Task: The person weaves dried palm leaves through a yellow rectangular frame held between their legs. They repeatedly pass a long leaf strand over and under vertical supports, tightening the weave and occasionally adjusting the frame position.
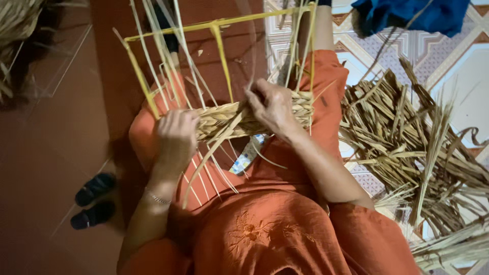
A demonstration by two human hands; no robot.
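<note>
A yellow wire frame rests on my lap, over my orange clothes. A band of woven dried straw runs across its near edge. My left hand is closed on the left end of that band, where it meets the frame's corner. My right hand pinches straw strands at the band's right part, fingers curled. Loose straw strands hang from the weave toward my knees, and others stand up through the frame.
A large heap of dried straw lies on the patterned tile floor at my right. Blue cloth sits at the top right. A pair of dark sandals lies on the reddish floor at left. More straw is at the top left.
</note>
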